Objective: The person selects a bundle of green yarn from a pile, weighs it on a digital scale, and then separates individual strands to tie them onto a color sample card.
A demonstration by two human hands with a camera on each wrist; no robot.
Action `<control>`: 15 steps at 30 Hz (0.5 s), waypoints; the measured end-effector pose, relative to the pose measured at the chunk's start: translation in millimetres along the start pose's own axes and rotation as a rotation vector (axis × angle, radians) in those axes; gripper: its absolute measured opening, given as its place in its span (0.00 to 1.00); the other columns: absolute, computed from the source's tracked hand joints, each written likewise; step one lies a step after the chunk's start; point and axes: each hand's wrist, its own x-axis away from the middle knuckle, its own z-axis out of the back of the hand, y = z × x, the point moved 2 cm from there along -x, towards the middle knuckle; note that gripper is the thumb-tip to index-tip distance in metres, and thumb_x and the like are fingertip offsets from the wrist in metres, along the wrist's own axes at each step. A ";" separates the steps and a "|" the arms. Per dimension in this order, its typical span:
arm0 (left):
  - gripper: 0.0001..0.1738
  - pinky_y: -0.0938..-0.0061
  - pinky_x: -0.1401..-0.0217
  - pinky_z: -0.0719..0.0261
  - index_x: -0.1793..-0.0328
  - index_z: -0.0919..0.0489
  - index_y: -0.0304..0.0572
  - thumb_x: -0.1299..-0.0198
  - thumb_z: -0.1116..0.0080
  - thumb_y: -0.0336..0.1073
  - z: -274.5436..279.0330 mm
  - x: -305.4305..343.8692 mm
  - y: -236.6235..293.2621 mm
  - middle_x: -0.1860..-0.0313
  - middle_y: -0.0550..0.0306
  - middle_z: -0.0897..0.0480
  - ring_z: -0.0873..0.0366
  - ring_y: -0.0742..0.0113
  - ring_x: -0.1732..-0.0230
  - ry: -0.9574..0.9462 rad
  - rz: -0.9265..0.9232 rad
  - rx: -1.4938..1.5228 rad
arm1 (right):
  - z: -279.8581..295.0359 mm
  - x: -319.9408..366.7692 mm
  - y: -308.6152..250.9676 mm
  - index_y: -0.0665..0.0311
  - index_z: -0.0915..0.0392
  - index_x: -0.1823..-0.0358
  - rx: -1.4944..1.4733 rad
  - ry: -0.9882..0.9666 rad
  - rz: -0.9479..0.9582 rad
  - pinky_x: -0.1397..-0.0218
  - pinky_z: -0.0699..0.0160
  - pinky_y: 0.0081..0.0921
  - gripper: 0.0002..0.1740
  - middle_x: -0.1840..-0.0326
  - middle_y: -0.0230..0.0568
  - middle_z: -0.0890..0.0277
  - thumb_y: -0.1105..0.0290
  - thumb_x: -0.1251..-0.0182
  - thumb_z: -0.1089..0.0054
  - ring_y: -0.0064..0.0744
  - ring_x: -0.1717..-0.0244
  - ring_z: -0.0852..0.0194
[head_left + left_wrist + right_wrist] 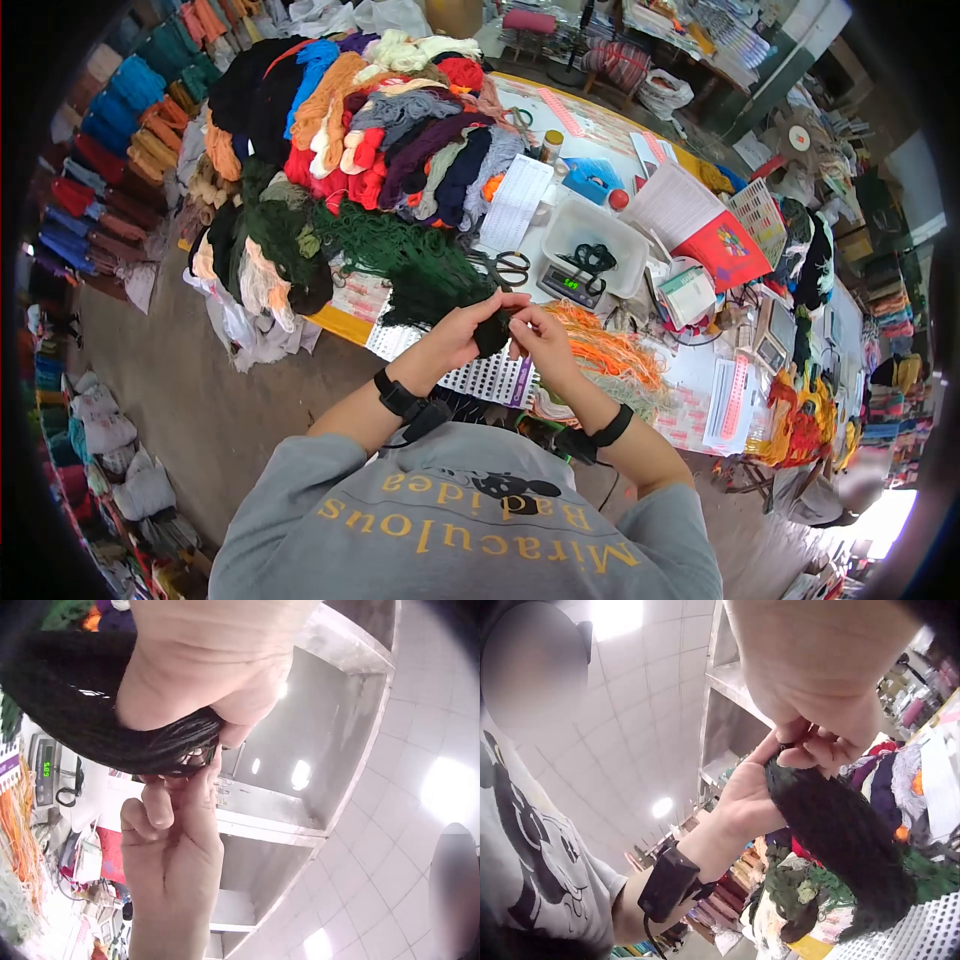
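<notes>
A dark green, nearly black hank of yarn (836, 832) hangs from the two hands over the front edge of the table. My left hand (458, 335) grips its upper end, thumb laid across the strands, as the left wrist view shows close up. Right beside it, my right hand (543, 343) has its fingers curled and pinches at the top of the hank. In the right wrist view a small dark loop shows between those fingertips. The rest of the hank (430, 290) trails down towards looser green yarn (370, 240) on the table.
Black-handled scissors (505, 268) lie beyond the hands, near a digital scale (572, 287) and a white plastic tub (600, 225). Orange yarn (610, 345) lies to the right. A large heap of coloured hanks (400, 120) covers the table's left end. A perforated white sheet (480, 380) is below the hands.
</notes>
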 end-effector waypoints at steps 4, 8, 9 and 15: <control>0.26 0.65 0.45 0.25 0.39 0.30 0.36 0.30 0.62 0.49 -6.7 4.1 -4.1 0.45 0.50 0.25 0.25 0.62 0.46 0.029 -0.041 0.072 | 0.9 14.5 -2.7 0.63 0.30 0.65 -0.136 0.036 0.014 0.74 0.34 0.17 0.08 0.79 0.32 0.29 0.67 0.30 0.51 0.19 0.78 0.29; 0.26 0.66 0.42 0.27 0.39 0.30 0.35 0.30 0.62 0.49 -10.0 9.5 -3.3 0.45 0.50 0.26 0.27 0.63 0.45 0.031 -0.036 0.108 | 1.9 23.7 -6.8 0.64 0.32 0.62 -0.217 0.013 0.008 0.71 0.30 0.18 0.08 0.71 0.37 0.26 0.67 0.28 0.54 0.23 0.75 0.27; 0.26 0.67 0.44 0.26 0.39 0.30 0.35 0.30 0.62 0.49 -9.9 11.2 -2.8 0.49 0.52 0.25 0.26 0.64 0.48 0.024 -0.026 0.100 | 1.2 25.6 -8.6 0.64 0.32 0.62 -0.214 0.010 0.011 0.71 0.30 0.18 0.08 0.71 0.37 0.26 0.67 0.28 0.54 0.23 0.75 0.27; 0.26 0.74 0.55 0.25 0.39 0.30 0.33 0.29 0.62 0.49 -12.6 20.4 3.1 0.65 0.61 0.28 0.28 0.74 0.65 0.043 -0.053 0.077 | 7.3 31.1 -4.3 0.65 0.32 0.62 -0.262 -0.002 -0.025 0.72 0.29 0.19 0.09 0.72 0.38 0.27 0.67 0.28 0.55 0.24 0.76 0.28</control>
